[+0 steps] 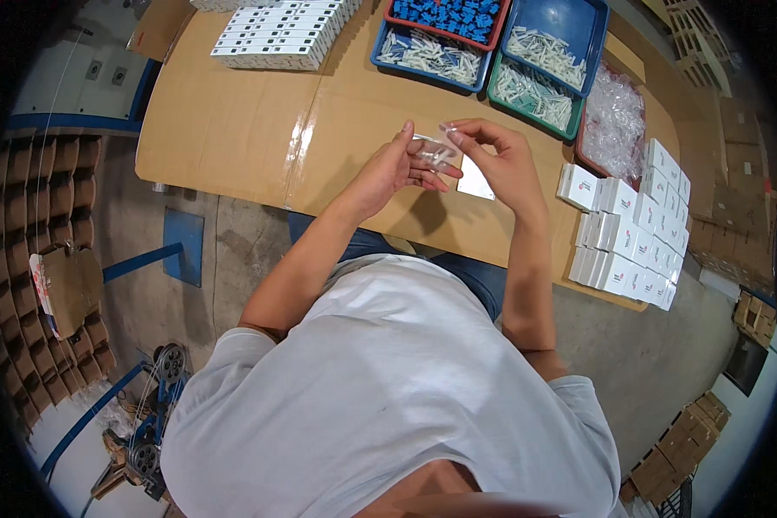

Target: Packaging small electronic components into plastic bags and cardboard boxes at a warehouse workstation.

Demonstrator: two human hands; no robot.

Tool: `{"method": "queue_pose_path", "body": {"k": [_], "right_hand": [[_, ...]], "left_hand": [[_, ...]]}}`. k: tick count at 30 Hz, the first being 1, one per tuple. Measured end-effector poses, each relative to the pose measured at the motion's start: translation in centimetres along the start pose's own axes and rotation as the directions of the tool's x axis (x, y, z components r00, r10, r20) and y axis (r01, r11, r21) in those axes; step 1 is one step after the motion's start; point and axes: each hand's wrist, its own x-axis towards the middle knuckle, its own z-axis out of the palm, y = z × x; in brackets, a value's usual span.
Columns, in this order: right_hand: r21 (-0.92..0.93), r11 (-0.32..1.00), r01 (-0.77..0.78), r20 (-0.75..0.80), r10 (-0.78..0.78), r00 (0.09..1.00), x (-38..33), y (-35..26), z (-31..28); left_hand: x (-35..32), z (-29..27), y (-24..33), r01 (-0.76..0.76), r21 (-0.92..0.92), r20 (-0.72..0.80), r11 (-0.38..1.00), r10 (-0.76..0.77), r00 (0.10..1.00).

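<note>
Above the near edge of the table, a small clear plastic bag (pixel 436 154) lies across the fingers of my left hand (pixel 387 175). Its contents are too small to make out for sure; something whitish shows through the film. My left palm is turned up and the thumb points away from me. From the right, my right hand (pixel 502 164) pinches clear film at the bag's upper edge between thumb and forefinger. Beneath the hands, partly covered by the right one, a flat white piece (pixel 475 180) rests on the cardboard-topped table (pixel 233 147).
At the back stand trays of blue parts (pixel 445 17), a tray of white sticks (pixel 427 59) and stacked trays (pixel 535 95) with more sticks. A red tray of clear bags (pixel 613 116) is further right. White boxes (pixel 634 250) are piled right; more boxes (pixel 285 34) stand back left.
</note>
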Motion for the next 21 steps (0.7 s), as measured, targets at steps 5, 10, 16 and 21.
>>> {"method": "queue_pose_path", "body": {"k": [5,10,16,21], "right_hand": [[-0.031,0.999,0.011,-0.098,-0.014,0.995,0.1,0.2,-0.4],[0.116,0.993,-0.01,-0.154,0.028,0.988,-0.1,1.0,-0.3],[0.207,0.973,-0.106,-0.151,0.139,0.979,-0.4,1.5,-0.2],[0.214,0.973,-0.091,-0.164,0.128,0.978,-0.4,1.2,-0.1]], "left_hand": [[-0.4,0.3,0.2,-0.07,0.011,-0.018,0.997,0.07,0.997],[-0.1,0.5,0.1,-0.13,0.168,-0.093,0.977,0.147,0.985],[0.3,0.2,-0.9,-0.184,0.233,-0.195,0.955,0.231,0.953],[0.2,0.5,-0.2,-0.227,0.2,-0.252,0.953,0.274,0.928]]}}
